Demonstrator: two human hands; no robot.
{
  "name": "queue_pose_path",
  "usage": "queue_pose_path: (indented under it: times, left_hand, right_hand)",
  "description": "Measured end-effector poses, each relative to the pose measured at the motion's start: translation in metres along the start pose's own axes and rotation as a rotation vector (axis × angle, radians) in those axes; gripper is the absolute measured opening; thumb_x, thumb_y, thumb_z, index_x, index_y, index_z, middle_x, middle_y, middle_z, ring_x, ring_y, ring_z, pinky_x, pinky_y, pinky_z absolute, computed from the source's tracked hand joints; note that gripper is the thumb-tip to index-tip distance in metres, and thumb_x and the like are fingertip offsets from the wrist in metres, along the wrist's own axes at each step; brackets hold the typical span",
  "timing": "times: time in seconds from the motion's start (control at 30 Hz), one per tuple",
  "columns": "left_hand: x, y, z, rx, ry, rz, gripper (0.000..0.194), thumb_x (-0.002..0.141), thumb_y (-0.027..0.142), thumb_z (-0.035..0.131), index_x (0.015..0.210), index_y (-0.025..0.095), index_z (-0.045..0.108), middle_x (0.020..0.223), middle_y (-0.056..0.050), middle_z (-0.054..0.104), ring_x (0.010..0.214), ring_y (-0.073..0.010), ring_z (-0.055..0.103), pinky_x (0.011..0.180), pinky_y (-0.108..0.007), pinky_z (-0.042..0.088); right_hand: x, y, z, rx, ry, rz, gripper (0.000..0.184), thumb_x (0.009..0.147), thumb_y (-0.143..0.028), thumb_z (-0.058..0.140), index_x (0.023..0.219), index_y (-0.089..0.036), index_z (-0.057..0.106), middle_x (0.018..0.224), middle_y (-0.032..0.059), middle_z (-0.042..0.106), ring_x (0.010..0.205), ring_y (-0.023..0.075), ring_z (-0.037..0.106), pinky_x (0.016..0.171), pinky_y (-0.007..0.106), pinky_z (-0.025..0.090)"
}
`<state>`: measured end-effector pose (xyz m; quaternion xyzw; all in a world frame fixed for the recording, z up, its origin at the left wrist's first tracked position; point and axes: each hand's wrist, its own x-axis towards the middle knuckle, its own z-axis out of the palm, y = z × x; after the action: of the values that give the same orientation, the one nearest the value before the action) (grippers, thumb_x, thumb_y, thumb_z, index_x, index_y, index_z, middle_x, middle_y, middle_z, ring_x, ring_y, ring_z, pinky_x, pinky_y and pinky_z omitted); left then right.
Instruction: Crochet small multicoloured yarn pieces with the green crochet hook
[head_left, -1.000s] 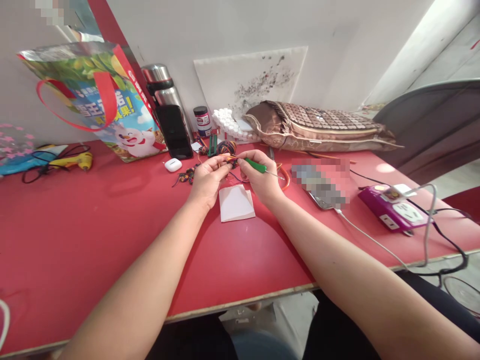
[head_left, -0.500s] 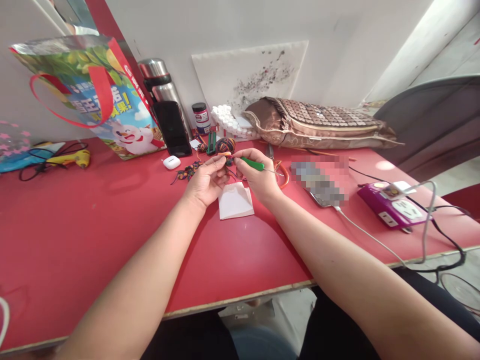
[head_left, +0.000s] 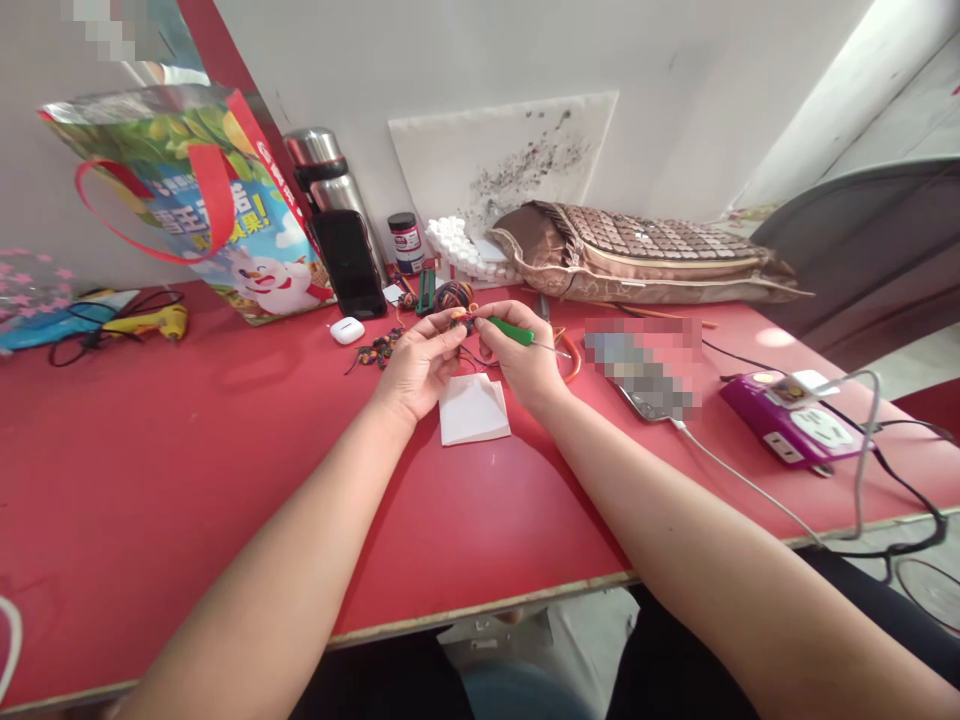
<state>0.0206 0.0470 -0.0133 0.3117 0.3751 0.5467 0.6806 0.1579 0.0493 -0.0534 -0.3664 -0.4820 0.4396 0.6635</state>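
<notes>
My left hand (head_left: 418, 368) is closed, its thumb and fingertips pinching a small piece of multicoloured crochet work (head_left: 463, 319). Close against it, my right hand (head_left: 527, 366) grips a green-handled crochet hook (head_left: 514, 332), whose thin metal shaft sticks out to the right. The tips of the right fingers meet the yarn piece; fine detail there is partly hidden. Behind the hands lies a ball of multicoloured yarn (head_left: 455, 294). More knotted yarn work (head_left: 375, 352) rests left of my left hand. A folded white paper (head_left: 474, 412) lies beneath the hands on the red table (head_left: 300, 480).
At the back left stand a printed bag (head_left: 247, 240), a steel flask (head_left: 330, 170) and a black phone (head_left: 351, 265). An earbud case (head_left: 347, 330) sits before them. Rightward are a brown beaded cushion (head_left: 645, 250), a charging phone (head_left: 645, 385) and a purple power strip (head_left: 795, 420).
The whole view has shifted slightly, so things sit a little lower and further right. Both hands keep their hold, with only small finger movement at the yarn piece.
</notes>
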Motion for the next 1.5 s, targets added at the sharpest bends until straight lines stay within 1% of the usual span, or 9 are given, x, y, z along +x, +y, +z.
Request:
queue_pose_path:
  times: [0.17, 0.43, 0.53, 0.67, 0.77, 0.9, 1.07, 1.37, 1.5]
  left_hand:
    - [0.000, -0.005, 0.000, 0.124, 0.063, 0.103, 0.015, 0.070, 0.000, 0.078, 0.074, 0.014, 0.077, 0.062, 0.001, 0.064, 0.052, -0.0045, 0.047, 0.051, -0.017, 0.032]
    - [-0.002, -0.005, -0.005, 0.269, 0.007, 0.148, 0.005, 0.072, 0.015, 0.083, 0.073, 0.016, 0.078, 0.061, -0.001, 0.065, 0.050, -0.0066, 0.041, 0.050, -0.021, 0.027]
    - [-0.002, -0.005, -0.007, 0.349, -0.024, 0.186, 0.009, 0.071, 0.019, 0.089, 0.072, 0.015, 0.081, 0.064, -0.002, 0.070, 0.058, -0.0098, 0.050, 0.057, -0.023, 0.037]
    - [0.000, -0.006, -0.011, 0.396, -0.002, 0.268, 0.010, 0.074, 0.014, 0.087, 0.083, 0.018, 0.084, 0.074, -0.003, 0.077, 0.073, -0.0153, 0.064, 0.075, -0.027, 0.050]
    - [0.001, -0.003, -0.015, 0.380, 0.034, 0.343, 0.014, 0.081, 0.012, 0.079, 0.092, 0.021, 0.081, 0.074, 0.000, 0.074, 0.069, -0.0140, 0.062, 0.071, -0.025, 0.047]
    - [0.002, 0.002, -0.019, 0.554, -0.027, 0.440, 0.018, 0.084, 0.006, 0.067, 0.079, 0.021, 0.076, 0.075, 0.000, 0.073, 0.068, -0.0144, 0.060, 0.069, -0.025, 0.045]
    - [0.006, -0.003, -0.020, 0.697, -0.061, 0.368, 0.031, 0.071, -0.008, 0.063, 0.067, 0.019, 0.079, 0.069, -0.001, 0.075, 0.074, -0.0169, 0.066, 0.079, -0.027, 0.049]
    - [0.018, -0.001, -0.037, 0.537, 0.197, 0.336, 0.020, 0.071, 0.008, 0.065, 0.078, 0.018, 0.080, 0.078, -0.005, 0.076, 0.050, -0.0083, 0.040, 0.050, -0.022, 0.029]
    - [0.025, 0.003, -0.046, 0.561, 0.303, 0.411, 0.019, 0.067, 0.005, 0.066, 0.070, 0.019, 0.077, 0.071, -0.003, 0.071, 0.062, -0.0131, 0.052, 0.057, -0.022, 0.036]
  right_hand:
    - [-0.005, -0.006, 0.003, -0.003, -0.026, -0.002, 0.020, 0.082, -0.037, 0.080, 0.091, -0.023, 0.070, 0.068, -0.0056, 0.063, 0.059, 0.0107, 0.056, 0.060, 0.028, 0.050]
    - [-0.005, -0.009, 0.002, -0.020, 0.001, -0.015, 0.014, 0.082, -0.032, 0.078, 0.090, -0.022, 0.072, 0.070, -0.0052, 0.064, 0.061, 0.0104, 0.057, 0.060, 0.027, 0.048]
    - [-0.003, -0.012, -0.001, -0.008, 0.035, 0.008, 0.016, 0.080, -0.031, 0.080, 0.089, -0.022, 0.072, 0.067, -0.0053, 0.064, 0.059, 0.0114, 0.058, 0.059, 0.028, 0.047]
    - [-0.001, -0.014, -0.003, 0.002, 0.069, 0.008, 0.018, 0.077, -0.033, 0.081, 0.088, -0.022, 0.070, 0.066, -0.0056, 0.064, 0.057, 0.0112, 0.057, 0.058, 0.028, 0.047]
    - [0.000, -0.013, -0.004, -0.007, 0.074, 0.020, 0.018, 0.076, -0.034, 0.078, 0.088, -0.022, 0.070, 0.068, -0.0056, 0.063, 0.057, 0.0106, 0.056, 0.057, 0.027, 0.046]
    - [0.002, -0.011, -0.005, -0.008, 0.081, 0.019, 0.020, 0.076, -0.035, 0.076, 0.088, -0.021, 0.069, 0.068, -0.0054, 0.063, 0.057, 0.0105, 0.056, 0.057, 0.028, 0.045]
    - [0.002, -0.013, -0.006, -0.017, 0.078, -0.009, 0.017, 0.078, -0.033, 0.076, 0.089, -0.022, 0.070, 0.065, -0.0062, 0.061, 0.057, 0.0111, 0.055, 0.059, 0.029, 0.045]
    - [0.008, -0.013, -0.010, -0.002, 0.127, -0.044, 0.013, 0.075, -0.031, 0.075, 0.085, -0.023, 0.071, 0.062, -0.0059, 0.060, 0.056, 0.0115, 0.054, 0.057, 0.028, 0.044]
    - [0.010, -0.010, -0.012, -0.029, 0.107, -0.047, 0.013, 0.079, -0.030, 0.076, 0.088, -0.023, 0.070, 0.063, -0.0057, 0.059, 0.056, 0.0116, 0.055, 0.057, 0.029, 0.045]
